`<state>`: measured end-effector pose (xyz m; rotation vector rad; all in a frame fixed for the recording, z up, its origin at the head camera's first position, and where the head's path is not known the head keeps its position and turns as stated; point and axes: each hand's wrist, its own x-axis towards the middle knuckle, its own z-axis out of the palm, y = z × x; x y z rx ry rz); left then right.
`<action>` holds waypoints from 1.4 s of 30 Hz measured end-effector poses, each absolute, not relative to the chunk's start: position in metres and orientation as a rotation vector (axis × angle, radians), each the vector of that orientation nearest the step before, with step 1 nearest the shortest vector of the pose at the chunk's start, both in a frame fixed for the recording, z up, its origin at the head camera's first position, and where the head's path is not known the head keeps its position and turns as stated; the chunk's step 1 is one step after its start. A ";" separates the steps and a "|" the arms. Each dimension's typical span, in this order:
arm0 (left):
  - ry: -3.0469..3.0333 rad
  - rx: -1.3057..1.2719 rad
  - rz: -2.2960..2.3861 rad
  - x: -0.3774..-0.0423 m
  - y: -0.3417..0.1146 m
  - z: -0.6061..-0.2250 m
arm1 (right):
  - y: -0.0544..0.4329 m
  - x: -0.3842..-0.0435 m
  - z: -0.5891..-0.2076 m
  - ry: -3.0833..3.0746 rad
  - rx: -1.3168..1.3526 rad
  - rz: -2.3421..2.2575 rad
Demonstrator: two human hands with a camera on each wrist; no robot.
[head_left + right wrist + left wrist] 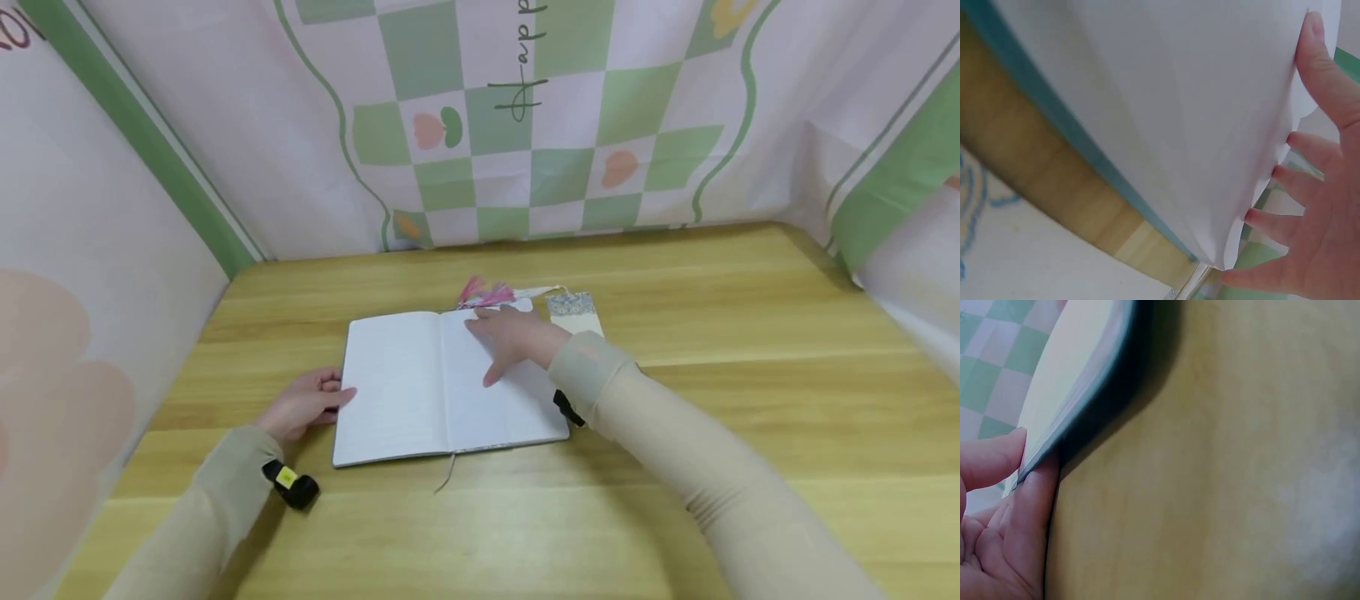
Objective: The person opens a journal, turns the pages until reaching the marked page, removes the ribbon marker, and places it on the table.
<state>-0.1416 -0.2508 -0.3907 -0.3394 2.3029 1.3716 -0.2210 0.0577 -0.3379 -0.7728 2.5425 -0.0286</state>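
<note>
An open notebook (393, 387) with blank-looking white pages lies on the wooden table. My left hand (303, 404) grips its left edge, the thumb on the page and the fingers under the dark cover (1094, 403), as the left wrist view shows. Over on the right page (476, 408), my right hand (513, 337) rests with its fingers spread and fairly straight, fingertips near the top of the page. In the right wrist view its thumb and fingertips touch the white paper (1166, 125). A thin grey ribbon marker (447, 475) hangs out below the spine.
Behind the notebook's top edge lie pink tassels (487, 293). A pale card with a grey patterned band (572, 305) lies to the right, partly hidden by my right wrist. The wooden table (787, 375) meets a green-and-white checked cloth (562, 125) at the back.
</note>
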 end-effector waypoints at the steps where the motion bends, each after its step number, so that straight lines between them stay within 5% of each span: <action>1: 2.300 -0.342 1.375 -0.142 -0.251 -0.391 | 0.058 -0.223 -0.339 2.550 -0.769 -0.029; 23: 2.280 -0.331 1.405 -0.144 -0.250 -0.388 | 0.081 -0.245 -0.341 2.664 -0.617 -0.174; 42: 2.295 -0.372 1.361 -0.144 -0.250 -0.390 | 0.071 -0.228 -0.349 2.894 -0.768 -0.005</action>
